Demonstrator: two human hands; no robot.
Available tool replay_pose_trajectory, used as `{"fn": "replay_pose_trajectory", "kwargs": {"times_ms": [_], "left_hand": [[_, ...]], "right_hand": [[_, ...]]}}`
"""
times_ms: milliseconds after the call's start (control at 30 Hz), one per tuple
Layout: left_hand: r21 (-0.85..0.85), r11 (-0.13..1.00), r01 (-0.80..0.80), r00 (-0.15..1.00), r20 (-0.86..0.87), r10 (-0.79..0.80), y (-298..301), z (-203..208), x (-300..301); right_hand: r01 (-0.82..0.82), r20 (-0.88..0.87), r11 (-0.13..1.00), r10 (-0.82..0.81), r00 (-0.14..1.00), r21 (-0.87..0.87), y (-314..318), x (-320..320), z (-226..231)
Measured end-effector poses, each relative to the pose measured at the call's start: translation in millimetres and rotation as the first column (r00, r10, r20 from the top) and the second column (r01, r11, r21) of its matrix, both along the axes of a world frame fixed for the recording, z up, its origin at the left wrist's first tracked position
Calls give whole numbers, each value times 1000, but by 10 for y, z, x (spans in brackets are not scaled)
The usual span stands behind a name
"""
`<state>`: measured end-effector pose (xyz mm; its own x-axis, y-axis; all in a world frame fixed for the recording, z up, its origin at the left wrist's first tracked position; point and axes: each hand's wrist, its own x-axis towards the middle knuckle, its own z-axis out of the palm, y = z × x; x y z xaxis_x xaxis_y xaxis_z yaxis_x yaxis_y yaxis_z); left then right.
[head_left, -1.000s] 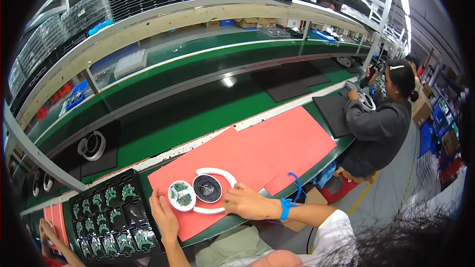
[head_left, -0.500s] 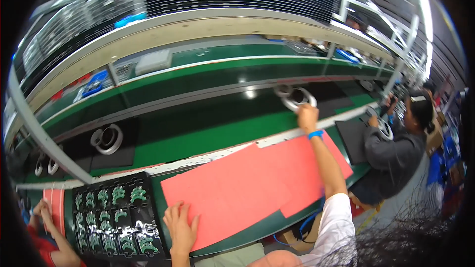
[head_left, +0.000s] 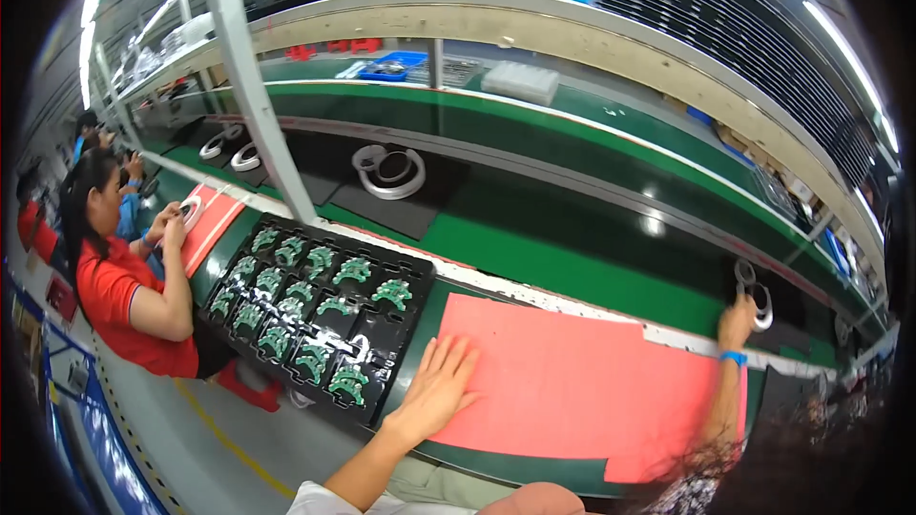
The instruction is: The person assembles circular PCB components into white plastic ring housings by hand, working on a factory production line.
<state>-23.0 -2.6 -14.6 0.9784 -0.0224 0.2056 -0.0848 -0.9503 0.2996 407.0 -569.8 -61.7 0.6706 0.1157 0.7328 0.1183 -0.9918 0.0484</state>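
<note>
My left hand [head_left: 437,393] lies flat with fingers stretched over the left edge of a pink mat [head_left: 572,377] on the workbench. At the far right, my right hand [head_left: 737,324], with a blue band at its wrist, reaches over the bench edge to the green conveyor belt. Its fingers close on a white ring-shaped part [head_left: 762,307] with a smaller round piece attached; the fingertips are partly hidden. Left of my left hand sits a black tray [head_left: 380,362] with several green curved circuit boards [head_left: 349,383] in its pockets.
Another white ring-shaped part [head_left: 391,193] rests on a black mat [head_left: 401,217] on the belt. A grey post [head_left: 250,86] stands behind the tray. A co-worker in red [head_left: 143,300] sits at left, handling a white ring. A shelf [head_left: 515,38] runs overhead.
The view has swung left, bringing the co-worker and whole tray into sight. My left hand stays on the mat's left edge; my right hand stays at the white ring-shaped part.
</note>
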Motion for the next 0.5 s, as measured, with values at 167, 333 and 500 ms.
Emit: {"fn": "replay_pose_trajectory", "kwargs": {"times_ms": [167, 333, 500], "left_hand": [[-88, 965, 246, 967, -40, -250, -759, 64, 25], [-15, 951, 310, 945, -105, -310, -608, 11, -54], [-22, 928, 372, 922, -110, -372, -357, 70, -270]], "right_hand": [[-200, -99, 966, 218, 971, 165, 1056, -428, 124], [-394, -287, 869, 476, 831, 299, 1733, -1121, 224], [-406, -362, 802, 571, 736, 439, 1380, -1594, 512]]}}
